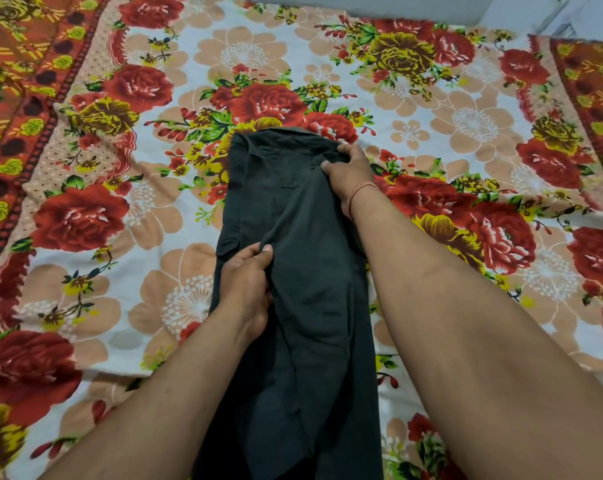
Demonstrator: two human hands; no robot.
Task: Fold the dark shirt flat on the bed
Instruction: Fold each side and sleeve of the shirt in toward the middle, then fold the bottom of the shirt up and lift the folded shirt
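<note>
The dark shirt (300, 271) lies as a long narrow strip down the middle of the bed, collar end far from me, lower end running out of the bottom of the view. Its sides are folded inward and a chest pocket shows near the top. My left hand (248, 285) pinches a fold of the cloth at the strip's left side, about halfway along. My right hand (348, 168) grips the shirt's upper right corner near the shoulder; a thin thread band circles that wrist.
The bed is covered by a floral sheet (154, 202) with red and yellow roses on white, wrinkled at the left. Red patterned borders run along both sides. A pale wall or headboard (362, 5) shows at the top.
</note>
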